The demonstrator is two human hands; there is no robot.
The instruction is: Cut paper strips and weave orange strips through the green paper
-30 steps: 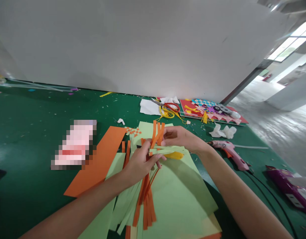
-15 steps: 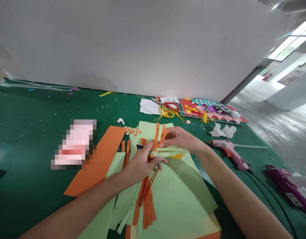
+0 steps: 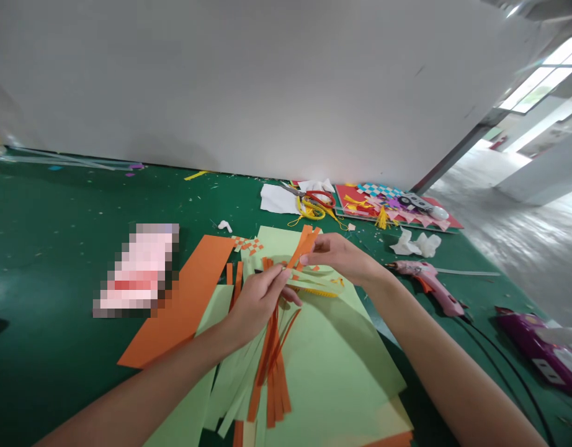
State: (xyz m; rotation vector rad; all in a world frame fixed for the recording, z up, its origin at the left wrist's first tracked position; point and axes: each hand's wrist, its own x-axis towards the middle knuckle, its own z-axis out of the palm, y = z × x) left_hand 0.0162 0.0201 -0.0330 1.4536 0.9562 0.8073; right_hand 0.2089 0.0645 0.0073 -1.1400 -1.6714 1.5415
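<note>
My left hand (image 3: 262,295) pinches the crossing of a few paper strips, its fingers closed around their lower end. My right hand (image 3: 335,257) has its fingertips closed on the orange paper strips (image 3: 305,241), which rise up and to the right between both hands. Pale green paper strips (image 3: 316,285) stick out rightward from under my left hand. Below them lies a yellow piece (image 3: 326,293), partly covered. Loose orange strips (image 3: 277,385) and pale green strips (image 3: 234,385) fan out beneath my left wrist, over a large pale green sheet (image 3: 342,366).
An orange sheet (image 3: 183,292) and a blurred pink item (image 3: 141,267) lie left. A small woven checkered piece (image 3: 251,245) sits behind my hands, scissors (image 3: 321,198) farther back. Right are a pink glue gun (image 3: 428,282), crumpled tissue (image 3: 416,243) and a purple device (image 3: 537,351).
The orange strips between my hands have come closer together and now slant up to the right. My left fingers have closed in; the green strips have dropped slightly.
</note>
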